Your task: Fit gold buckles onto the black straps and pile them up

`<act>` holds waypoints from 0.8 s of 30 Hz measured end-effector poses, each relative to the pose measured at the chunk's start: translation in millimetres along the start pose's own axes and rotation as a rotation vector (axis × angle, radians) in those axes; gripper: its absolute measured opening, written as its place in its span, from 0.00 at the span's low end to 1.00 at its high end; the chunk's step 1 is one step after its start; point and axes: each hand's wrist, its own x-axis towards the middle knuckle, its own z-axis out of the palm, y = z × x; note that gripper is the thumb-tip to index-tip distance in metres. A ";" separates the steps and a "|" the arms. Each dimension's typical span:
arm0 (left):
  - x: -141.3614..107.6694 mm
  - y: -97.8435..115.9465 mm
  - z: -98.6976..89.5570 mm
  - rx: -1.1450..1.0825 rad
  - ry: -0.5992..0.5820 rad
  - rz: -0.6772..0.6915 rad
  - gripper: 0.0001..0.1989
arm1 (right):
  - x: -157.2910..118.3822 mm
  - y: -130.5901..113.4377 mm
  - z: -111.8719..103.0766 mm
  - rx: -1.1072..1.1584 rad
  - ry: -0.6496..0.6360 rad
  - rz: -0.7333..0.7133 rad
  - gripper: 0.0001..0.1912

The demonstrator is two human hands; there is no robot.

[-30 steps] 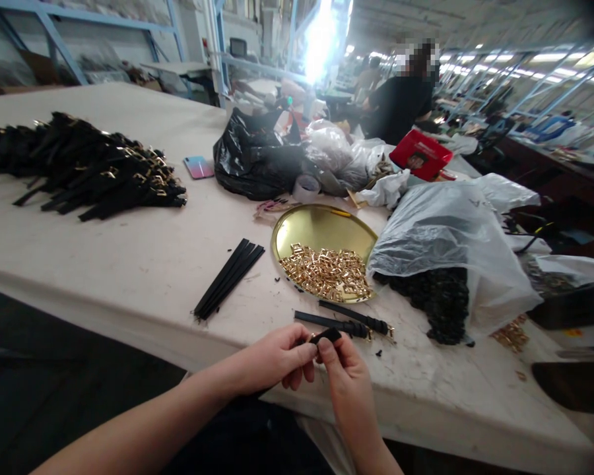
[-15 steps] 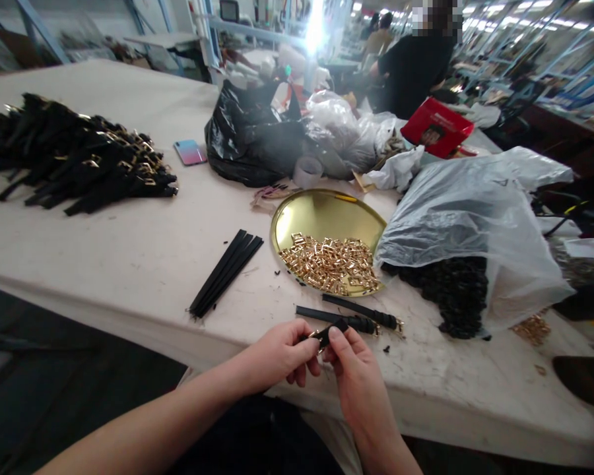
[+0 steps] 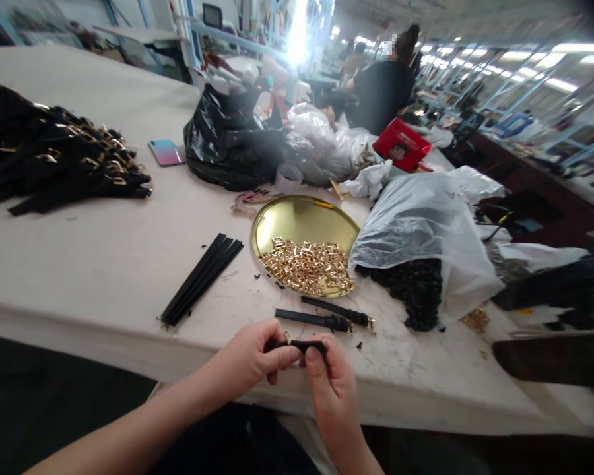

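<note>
Between my two hands, just above the table's front edge, is a short black strap (image 3: 304, 345) with a gold buckle partly hidden by my fingers. My left hand (image 3: 257, 353) pinches the buckle end, thumb on top. The strap's other end is gripped by my right hand (image 3: 334, 382) between thumb and fingers. Just beyond them lie two black straps (image 3: 307, 319) with gold buckles at their right ends. Behind these, a round gold tray (image 3: 297, 214) holds a heap of gold buckles (image 3: 307, 265). Several plain black strips (image 3: 200, 280) lie to the left.
A big pile of buckled black straps (image 3: 54, 152) covers the table's far left, near a phone (image 3: 166, 152). Behind the tray are a black plastic bag (image 3: 228, 145) and a red packet (image 3: 400, 145). A clear bag (image 3: 426, 218) of black pieces stands right. Someone in dark clothes (image 3: 383, 92) is beyond.
The view has shifted, so the table's things appear further left. My hands have turned the held strap from slanted to nearly level, and my right fingers now wrap its end.
</note>
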 end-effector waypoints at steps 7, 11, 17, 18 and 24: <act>-1.0 -2.1 4.1 0.096 -0.042 0.141 0.14 | -6.6 -5.7 -15.5 -0.051 -0.164 -0.052 0.14; -4.8 -0.8 3.4 0.198 -0.128 0.136 0.12 | 7.3 11.0 -59.1 -0.309 -0.141 -0.079 0.19; 5.0 -1.2 4.7 0.096 -0.077 0.024 0.15 | 54.4 55.7 -166.5 -1.037 0.314 0.075 0.11; 7.5 -1.0 6.4 0.096 -0.084 0.015 0.15 | 59.8 61.7 -178.9 -1.093 0.309 0.088 0.08; 19.2 6.5 14.8 0.103 -0.131 -0.055 0.14 | 68.9 78.5 -200.8 -1.276 0.185 0.062 0.04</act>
